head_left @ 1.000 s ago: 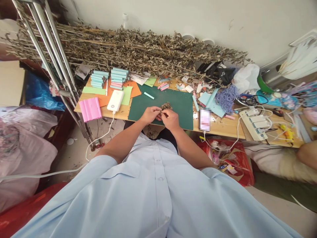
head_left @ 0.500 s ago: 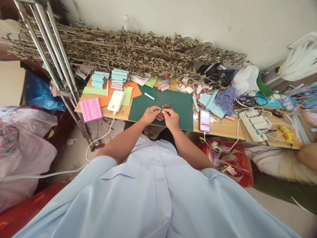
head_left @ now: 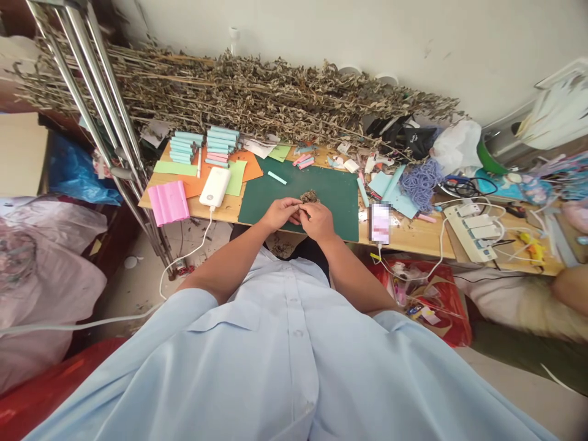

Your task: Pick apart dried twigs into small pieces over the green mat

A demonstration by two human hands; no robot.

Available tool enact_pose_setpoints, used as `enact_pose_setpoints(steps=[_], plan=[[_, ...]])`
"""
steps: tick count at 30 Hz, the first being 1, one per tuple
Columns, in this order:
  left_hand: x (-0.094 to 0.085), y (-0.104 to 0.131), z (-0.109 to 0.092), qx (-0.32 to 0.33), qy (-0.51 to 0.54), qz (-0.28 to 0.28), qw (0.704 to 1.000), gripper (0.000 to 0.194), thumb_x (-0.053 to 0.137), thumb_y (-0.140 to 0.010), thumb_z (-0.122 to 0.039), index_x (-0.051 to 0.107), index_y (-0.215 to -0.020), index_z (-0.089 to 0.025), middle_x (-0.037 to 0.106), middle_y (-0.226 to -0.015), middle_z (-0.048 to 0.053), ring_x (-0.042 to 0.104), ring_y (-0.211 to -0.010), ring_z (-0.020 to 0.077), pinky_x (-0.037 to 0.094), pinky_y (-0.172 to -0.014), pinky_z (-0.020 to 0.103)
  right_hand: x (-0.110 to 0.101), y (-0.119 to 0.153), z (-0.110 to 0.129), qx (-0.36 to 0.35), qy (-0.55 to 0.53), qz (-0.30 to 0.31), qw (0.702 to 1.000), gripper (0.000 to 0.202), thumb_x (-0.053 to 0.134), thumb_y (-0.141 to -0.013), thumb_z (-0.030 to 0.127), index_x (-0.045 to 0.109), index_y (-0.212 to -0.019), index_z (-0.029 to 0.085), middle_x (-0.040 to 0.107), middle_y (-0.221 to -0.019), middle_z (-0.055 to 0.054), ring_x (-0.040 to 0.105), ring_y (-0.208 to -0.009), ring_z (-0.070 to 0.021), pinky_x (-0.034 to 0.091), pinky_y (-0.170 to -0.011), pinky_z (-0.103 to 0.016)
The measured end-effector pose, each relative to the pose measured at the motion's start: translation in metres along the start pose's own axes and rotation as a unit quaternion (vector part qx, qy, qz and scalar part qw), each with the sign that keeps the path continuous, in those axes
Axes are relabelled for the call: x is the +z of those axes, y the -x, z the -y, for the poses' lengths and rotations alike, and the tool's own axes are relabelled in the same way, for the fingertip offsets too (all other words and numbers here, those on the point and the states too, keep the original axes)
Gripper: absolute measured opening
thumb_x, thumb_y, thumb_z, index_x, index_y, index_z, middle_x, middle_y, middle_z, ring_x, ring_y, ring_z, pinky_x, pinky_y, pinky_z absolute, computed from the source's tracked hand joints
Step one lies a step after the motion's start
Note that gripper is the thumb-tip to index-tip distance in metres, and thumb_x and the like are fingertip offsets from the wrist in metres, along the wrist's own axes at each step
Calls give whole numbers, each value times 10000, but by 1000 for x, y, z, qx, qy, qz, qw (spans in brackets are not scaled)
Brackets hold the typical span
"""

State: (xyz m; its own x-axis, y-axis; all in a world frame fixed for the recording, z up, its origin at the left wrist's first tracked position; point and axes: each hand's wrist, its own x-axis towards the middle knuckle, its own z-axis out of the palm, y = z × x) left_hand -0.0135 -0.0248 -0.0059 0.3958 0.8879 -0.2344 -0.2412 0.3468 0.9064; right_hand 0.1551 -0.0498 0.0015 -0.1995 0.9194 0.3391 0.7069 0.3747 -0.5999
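Cable (head_left: 203,243) from the white power bank (head_left: 214,187) loops below the table (head_left: 427,236); an arm snagging it could drag the power bank off. Blue rolls (head_left: 223,141) stacked behind look loose; a bump might set them rolling. Left hand (head_left: 281,212): fingers curled, fingertips right up against the other hand's, above the front part of the green mat (head_left: 340,211). Can't tell whether either pinches a bit of plant, too small. Dried plant clump (head_left: 309,196) sits just beyond the fingertips, over the mat; contact with the hands unclear. Looks brittle: squeezing hard would probably crumble it, a wrist sweep would scatter it. Right hand (head_left: 318,220): curled too, facing the left. Further right, phone (head_left: 380,223) lies at the front edge, charging lead (head_left: 380,248) hanging off; a forearm swing could pull it down. Power strip (head_left: 473,236) beyond, wires tangled: tugging one may drag others.
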Motion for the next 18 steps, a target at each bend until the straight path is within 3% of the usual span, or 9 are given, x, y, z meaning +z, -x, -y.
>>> enact_pose_setpoints(steps=[5, 12, 15, 18], plan=[[-2, 0, -2, -15, 2, 14, 1000, 235, 744, -904, -278, 665, -1002, -80, 747, -725, 91, 753, -655, 183, 612, -620, 266, 0, 1, 5, 117, -104, -45, 987, 202, 640, -856, 346, 799, -911, 235, 801, -913, -58, 733, -818, -228, 602, -853, -387], [0, 2, -4, -18, 44, -7, 999, 229, 749, -900, -265, 641, -991, -84, 753, -737, 98, 754, -641, 183, 606, -616, 265, 19, -3, 2, 285, -288, -115, 907, 293, 709, -741, 427, 774, -910, 197, 783, -823, -46, 731, -739, -219, 637, -739, -383], [-1, 1, -4, -17, 64, -12, 998, 222, 744, -903, -263, 618, -991, -103, 759, -747, 97, 759, -646, 188, 602, -617, 261, 23, -7, -1, 309, -317, -141, 886, 313, 685, -769, 444, 757, -940, 192, 774, -824, -53, 732, -739, -216, 638, -710, -375], [0, 0, -3, -11, 60, -13, 998, 236, 742, -907, -268, 615, -1012, -99, 755, -744, 93, 763, -652, 193, 602, -614, 259, 21, -9, -2, 288, -307, -149, 895, 341, 673, -799, 448, 756, -994, 181, 781, -880, -72, 738, -785, -218, 635, -741, -375]])
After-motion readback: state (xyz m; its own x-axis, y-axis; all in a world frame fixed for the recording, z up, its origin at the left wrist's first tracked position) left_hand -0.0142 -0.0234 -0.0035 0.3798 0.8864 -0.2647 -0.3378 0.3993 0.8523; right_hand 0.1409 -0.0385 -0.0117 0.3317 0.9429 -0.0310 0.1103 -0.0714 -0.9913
